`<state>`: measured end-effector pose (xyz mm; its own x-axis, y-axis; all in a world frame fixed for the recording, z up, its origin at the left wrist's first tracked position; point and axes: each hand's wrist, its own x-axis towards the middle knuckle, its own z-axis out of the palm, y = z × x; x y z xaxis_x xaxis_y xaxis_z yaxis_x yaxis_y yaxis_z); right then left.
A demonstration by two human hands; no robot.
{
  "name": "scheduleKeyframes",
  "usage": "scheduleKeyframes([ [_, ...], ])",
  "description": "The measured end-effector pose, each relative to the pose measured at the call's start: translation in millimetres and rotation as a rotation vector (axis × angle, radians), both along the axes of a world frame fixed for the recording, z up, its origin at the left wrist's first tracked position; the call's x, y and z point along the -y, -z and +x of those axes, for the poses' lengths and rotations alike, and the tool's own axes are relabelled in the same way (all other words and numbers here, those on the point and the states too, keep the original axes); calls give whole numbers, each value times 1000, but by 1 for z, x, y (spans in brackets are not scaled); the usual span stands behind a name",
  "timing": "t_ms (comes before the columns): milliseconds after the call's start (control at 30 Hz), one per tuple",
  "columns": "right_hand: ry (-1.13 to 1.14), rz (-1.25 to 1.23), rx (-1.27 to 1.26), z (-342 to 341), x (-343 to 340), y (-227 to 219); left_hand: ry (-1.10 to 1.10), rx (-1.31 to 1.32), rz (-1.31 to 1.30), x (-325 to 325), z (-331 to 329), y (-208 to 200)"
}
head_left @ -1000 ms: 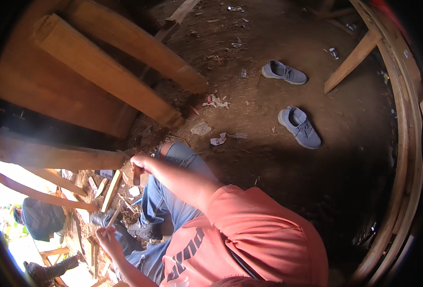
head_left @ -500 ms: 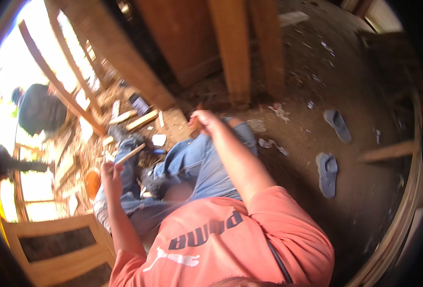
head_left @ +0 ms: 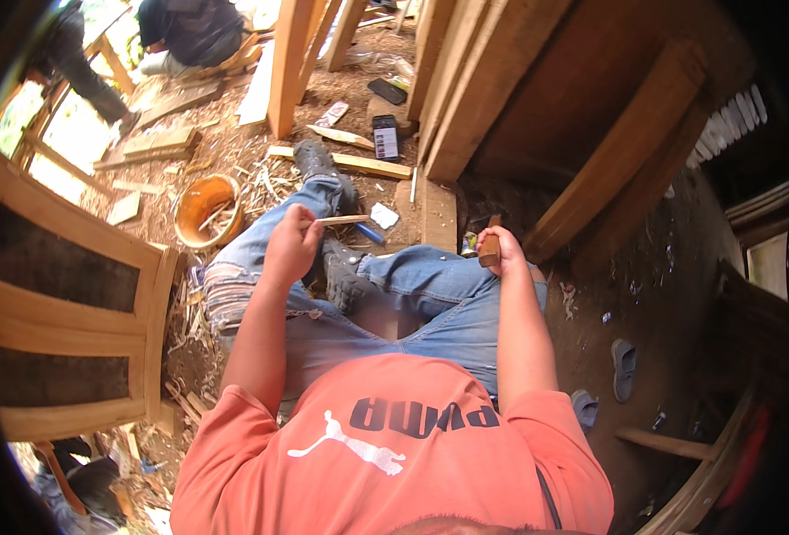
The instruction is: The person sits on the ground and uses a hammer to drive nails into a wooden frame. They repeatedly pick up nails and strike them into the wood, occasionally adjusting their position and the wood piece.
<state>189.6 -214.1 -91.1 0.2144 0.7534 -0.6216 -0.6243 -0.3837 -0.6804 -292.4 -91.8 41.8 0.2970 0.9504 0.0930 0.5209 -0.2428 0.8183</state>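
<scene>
My left hand [head_left: 294, 244] is closed round one end of a thin, pale wooden stick [head_left: 345, 219], which points right above my lower legs. In my closed right hand [head_left: 507, 251], over the right knee, is a brown wooden piece [head_left: 491, 244] shaped like a short block or handle; the fingers hide part of it. A small colourful container [head_left: 470, 243] shows just left of that hand. Between the hands, on the ground past my boots, lie a blue slim object [head_left: 369, 233] and a white scrap [head_left: 383, 215]. Left of my left hand stands an orange bucket [head_left: 200, 194] with shavings in it.
Wooden frames stand at left [head_left: 60, 330] and ahead right, where a slanting post [head_left: 626, 152] leans. A phone [head_left: 385, 136] lies near wood strips [head_left: 372, 167] on the shaving-strewn ground. Grey slippers [head_left: 624, 367] are at right. Another person [head_left: 194, 31] sits far left.
The view has swung round to the left, so the bucket and phone sit nearer the middle and the slippers lower right. Both hands keep their hold on the wooden pieces.
</scene>
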Motion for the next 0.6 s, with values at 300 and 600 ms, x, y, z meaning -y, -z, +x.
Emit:
scheduleKeyframes([
  [300,83,68,-46,-5,5,-4,-6,13,-5,4,-8,-4],
  [600,100,2,-163,-30,3,-67,-12,113,60,14,-9,-31],
])
